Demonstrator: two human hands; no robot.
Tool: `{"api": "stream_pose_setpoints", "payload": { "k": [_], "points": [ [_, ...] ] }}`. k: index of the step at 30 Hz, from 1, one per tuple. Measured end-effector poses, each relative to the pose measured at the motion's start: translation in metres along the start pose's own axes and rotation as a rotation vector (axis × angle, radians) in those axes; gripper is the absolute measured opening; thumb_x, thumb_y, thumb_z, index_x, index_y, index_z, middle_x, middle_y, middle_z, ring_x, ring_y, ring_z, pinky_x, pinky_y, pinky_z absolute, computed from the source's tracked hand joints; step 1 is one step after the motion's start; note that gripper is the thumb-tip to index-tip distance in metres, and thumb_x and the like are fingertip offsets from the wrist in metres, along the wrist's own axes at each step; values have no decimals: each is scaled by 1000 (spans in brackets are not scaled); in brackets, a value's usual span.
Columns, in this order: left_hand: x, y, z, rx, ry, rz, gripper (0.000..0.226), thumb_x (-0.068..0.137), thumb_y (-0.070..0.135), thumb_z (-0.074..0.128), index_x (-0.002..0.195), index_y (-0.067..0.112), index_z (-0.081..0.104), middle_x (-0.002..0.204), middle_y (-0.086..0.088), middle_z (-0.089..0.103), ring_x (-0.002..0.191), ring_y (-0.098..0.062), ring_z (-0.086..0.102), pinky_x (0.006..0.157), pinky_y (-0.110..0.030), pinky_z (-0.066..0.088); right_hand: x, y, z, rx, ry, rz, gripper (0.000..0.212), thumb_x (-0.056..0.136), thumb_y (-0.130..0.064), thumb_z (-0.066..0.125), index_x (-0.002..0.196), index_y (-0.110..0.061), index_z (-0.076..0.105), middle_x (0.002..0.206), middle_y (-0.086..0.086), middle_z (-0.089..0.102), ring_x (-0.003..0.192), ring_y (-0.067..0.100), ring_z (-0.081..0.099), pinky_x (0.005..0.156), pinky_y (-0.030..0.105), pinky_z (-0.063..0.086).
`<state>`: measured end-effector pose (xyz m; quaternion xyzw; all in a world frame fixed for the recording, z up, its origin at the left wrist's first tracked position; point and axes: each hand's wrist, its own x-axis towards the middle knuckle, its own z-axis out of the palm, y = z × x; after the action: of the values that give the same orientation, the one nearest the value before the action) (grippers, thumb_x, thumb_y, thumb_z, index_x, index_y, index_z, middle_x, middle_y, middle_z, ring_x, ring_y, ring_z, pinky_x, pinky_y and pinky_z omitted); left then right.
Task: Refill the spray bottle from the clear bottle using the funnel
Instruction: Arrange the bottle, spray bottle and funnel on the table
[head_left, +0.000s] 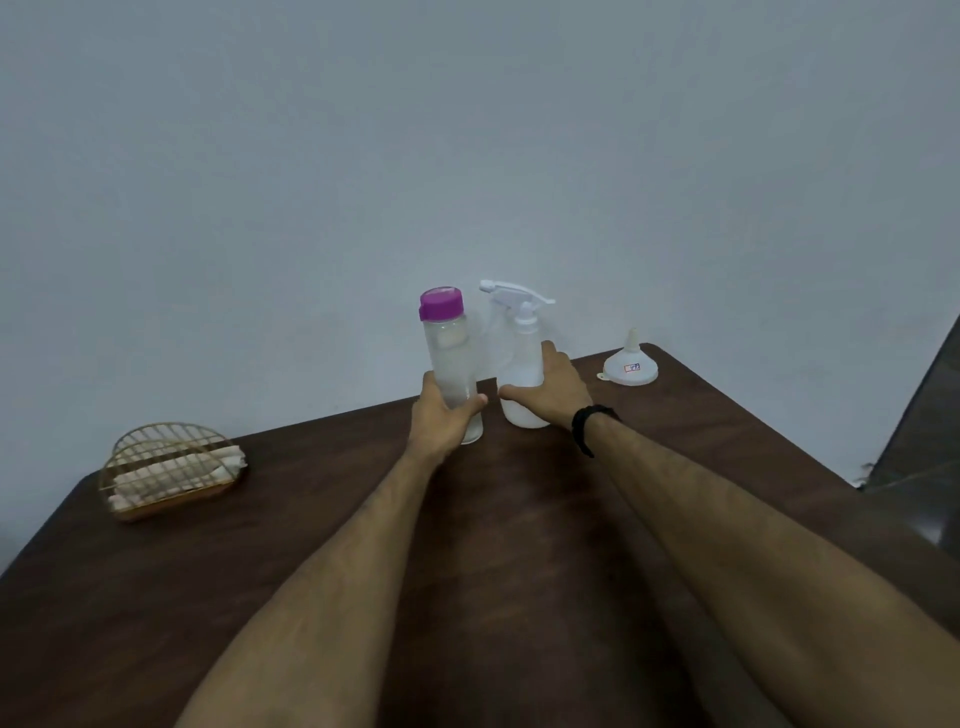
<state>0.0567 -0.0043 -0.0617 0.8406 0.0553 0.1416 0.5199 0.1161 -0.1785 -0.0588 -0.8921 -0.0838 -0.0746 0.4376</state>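
Right now, from the head camera, both arms reach forward across the dark table (519, 545) toward its far edge by the wall. The left hand (441, 415) grips the clear bottle (452, 364) low on its body, fingers and thumb curled round it; the bottle stands upright with its purple cap (440, 302) on. Just beside it to the right stands the spray bottle (522, 358), also upright, trigger head screwed on. The right hand (553, 389) wraps its lower body, thumb across the front, fingers round the far side.

The funnel (630, 364) sits mouth down, spout pointing up, near the table's far right corner, well apart from both bottles and to the right of the right hand, so that hand is the nearer one to fetch it. Both bottles are closed; pouring looks some steps away. A wire napkin holder (171, 470) sits far left.
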Motion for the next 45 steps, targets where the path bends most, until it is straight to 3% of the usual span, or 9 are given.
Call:
{"api": "stream_pose_setpoints", "payload": {
  "k": [15, 22, 25, 27, 30, 32, 36, 38, 45],
  "points": [
    [-127, -37, -129, 26, 209, -88, 60, 84, 24, 79, 134, 13, 48, 122, -3, 62, 111, -20, 61, 91, -30, 47, -123, -66, 59, 75, -140, -86, 79, 60, -60, 75, 126, -29, 43, 118, 1, 52, 105, 21, 54, 86, 40, 50],
    [-153, -32, -139, 82, 199, -189, 75, 86, 31, 78, 145, 10, 36, 142, -11, 53, 130, -29, 53, 104, -38, 45, -146, -83, 70, 80, -195, -102, 85, 62, -63, 77, 130, -27, 42, 121, 3, 52, 109, 23, 55, 85, 38, 50],
    [-184, -23, -121, 180, 449, -242, 88, 82, 44, 78, 148, 9, 32, 148, -13, 40, 134, -30, 46, 105, -43, 45, -156, -81, 57, 212, -262, -64, 104, 69, -81, 63, 148, -24, 27, 146, 5, 39, 129, 23, 47, 106, 46, 44],
    [-208, -17, -102, 395, 606, -95, 67, 85, 51, 71, 132, 10, 46, 130, -11, 50, 117, -27, 54, 94, -40, 49, -163, -71, 42, 262, -201, -41, 97, 81, -83, 44, 153, -23, 20, 157, 7, 28, 141, 24, 37, 114, 49, 35],
    [-227, -10, -65, 622, 310, 418, 38, 89, 44, 65, 112, 15, 56, 107, -2, 57, 95, -18, 56, 81, -33, 50, -166, -38, 13, 130, -103, 21, 87, 89, -78, 34, 151, -18, 28, 157, 10, 32, 139, 26, 40, 113, 49, 36],
    [-226, -3, -37, 698, -1, 561, 45, 90, 48, 60, 122, 17, 55, 117, -1, 58, 103, -17, 55, 90, -35, 49, -164, -9, -10, -41, -109, 65, 80, 93, -70, 39, 150, -14, 31, 154, 11, 35, 138, 28, 42, 113, 47, 36],
    [-204, 12, 14, 778, -358, 320, 81, 97, 64, 38, 160, 16, 19, 168, -4, 11, 155, -19, 11, 125, -38, 10, -157, 42, -54, -349, -118, 75, 79, 94, -59, 52, 152, -8, 32, 156, 12, 36, 143, 28, 36, 118, 44, 29],
    [-185, 17, 33, 832, -446, 208, 85, 98, 69, 28, 161, 16, 9, 169, -3, 0, 156, -17, -2, 125, -39, 0, -149, 61, -71, -457, -108, 62, 80, 93, -61, 51, 149, -7, 35, 155, 11, 39, 143, 26, 36, 118, 42, 26],
    [-116, 25, 73, 918, -441, 111, 91, 93, 76, 20, 161, 18, 4, 169, -3, -3, 156, -20, -3, 125, -47, -1, -89, 102, -94, -493, -44, 97, 88, 89, -68, 50, 148, -5, 34, 156, 13, 36, 145, 27, 32, 118, 42, 24]
  ]
}}
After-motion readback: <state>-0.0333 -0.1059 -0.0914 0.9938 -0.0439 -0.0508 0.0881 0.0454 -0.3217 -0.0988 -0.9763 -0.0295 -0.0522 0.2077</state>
